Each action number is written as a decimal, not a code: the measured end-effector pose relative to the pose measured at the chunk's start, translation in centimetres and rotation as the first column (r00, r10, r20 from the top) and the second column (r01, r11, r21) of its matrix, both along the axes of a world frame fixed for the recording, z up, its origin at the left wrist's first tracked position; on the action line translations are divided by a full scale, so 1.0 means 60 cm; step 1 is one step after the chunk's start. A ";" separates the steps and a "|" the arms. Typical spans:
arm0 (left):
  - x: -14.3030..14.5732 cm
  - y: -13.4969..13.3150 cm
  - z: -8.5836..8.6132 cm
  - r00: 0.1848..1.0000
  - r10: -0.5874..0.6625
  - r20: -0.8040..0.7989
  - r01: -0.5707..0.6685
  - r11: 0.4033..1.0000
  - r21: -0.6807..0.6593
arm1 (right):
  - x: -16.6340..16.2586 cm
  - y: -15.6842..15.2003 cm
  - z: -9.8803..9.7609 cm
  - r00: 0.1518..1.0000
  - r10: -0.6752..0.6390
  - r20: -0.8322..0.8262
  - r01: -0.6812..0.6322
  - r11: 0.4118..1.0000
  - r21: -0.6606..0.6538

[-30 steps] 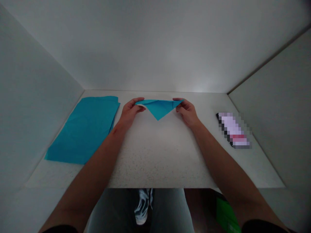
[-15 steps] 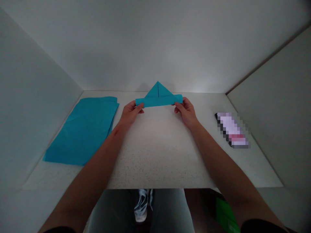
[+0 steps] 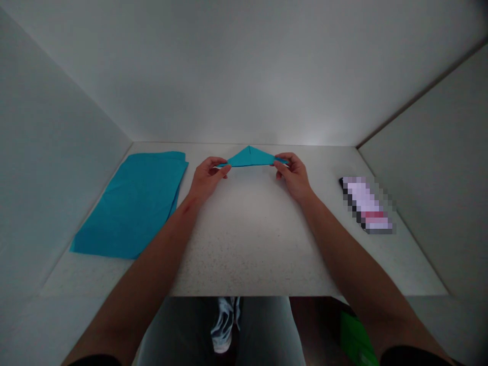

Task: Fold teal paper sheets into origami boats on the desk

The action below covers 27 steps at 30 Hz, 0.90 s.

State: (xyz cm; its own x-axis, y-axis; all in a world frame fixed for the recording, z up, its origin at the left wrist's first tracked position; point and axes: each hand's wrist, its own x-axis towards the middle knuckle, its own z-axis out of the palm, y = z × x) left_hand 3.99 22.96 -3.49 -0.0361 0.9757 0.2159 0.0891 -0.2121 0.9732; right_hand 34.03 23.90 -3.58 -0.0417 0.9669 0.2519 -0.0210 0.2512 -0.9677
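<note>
Between my two hands is a folded piece of blue paper (image 3: 249, 158), a low triangle with a narrow strip along its bottom, near the back of the white tabletop. My left hand (image 3: 208, 177) pinches its left end, thumb along the near edge and fingers behind. The right end is gripped the same way by my right hand (image 3: 293, 175). The paper's peak points toward the wall, and a short centre crease shows near the tip. Its underside is hidden from view.
A stack of blue paper sheets (image 3: 131, 203) lies to the left, partly behind my left forearm. On the right rests a phone (image 3: 366, 206) with a blurred screen. White walls (image 3: 244, 71) enclose the back and sides. A green object (image 3: 356, 335) shows below the table's front edge.
The folded paper has tipped flatter, so its peak sits lower and its bottom strip looks much thinner. Both hands keep their hold at the ends, having shifted only slightly.
</note>
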 end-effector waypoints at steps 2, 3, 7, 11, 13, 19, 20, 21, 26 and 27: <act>-0.001 -0.002 0.000 1.000 0.004 -0.019 -0.004 1.000 -0.018 | 0.001 -0.002 0.001 1.000 -0.002 0.004 0.002 1.000 -0.001; -0.002 -0.003 0.000 1.000 0.008 -0.024 -0.008 1.000 -0.023 | 0.001 -0.002 0.001 1.000 -0.006 0.003 0.006 1.000 -0.003; -0.002 -0.005 0.003 0.999 0.021 -0.037 -0.022 1.000 -0.016 | -0.001 -0.004 0.002 1.000 -0.028 -0.011 0.028 1.000 0.002; 0.000 -0.009 0.004 0.998 0.018 -0.058 -0.018 1.000 0.010 | -0.004 -0.005 0.002 1.000 -0.024 0.003 0.024 0.999 0.024; -0.001 -0.012 0.003 0.997 0.018 -0.081 -0.016 1.000 0.019 | -0.006 -0.006 0.002 1.000 -0.022 0.013 0.022 0.999 0.034; -0.001 -0.020 0.004 0.977 0.079 -0.198 -0.069 0.996 0.058 | -0.010 -0.017 0.003 0.993 -0.004 0.122 -0.003 0.998 0.062; -0.001 -0.021 0.006 0.971 0.087 -0.224 -0.074 0.995 0.067 | -0.011 -0.020 0.005 0.987 -0.011 0.161 -0.003 0.996 0.085; 0.000 -0.023 0.009 0.963 0.092 -0.254 -0.074 0.994 0.077 | -0.011 -0.022 0.007 0.979 -0.030 0.204 0.004 0.992 0.126; 0.006 -0.033 0.025 0.918 0.072 -0.391 -0.028 0.993 0.118 | -0.020 -0.035 0.022 0.909 -0.172 0.379 0.004 0.914 0.405; 0.007 -0.035 0.027 0.919 0.051 -0.392 -0.007 0.994 0.112 | -0.022 -0.037 0.024 0.898 -0.184 0.401 -0.009 0.901 0.434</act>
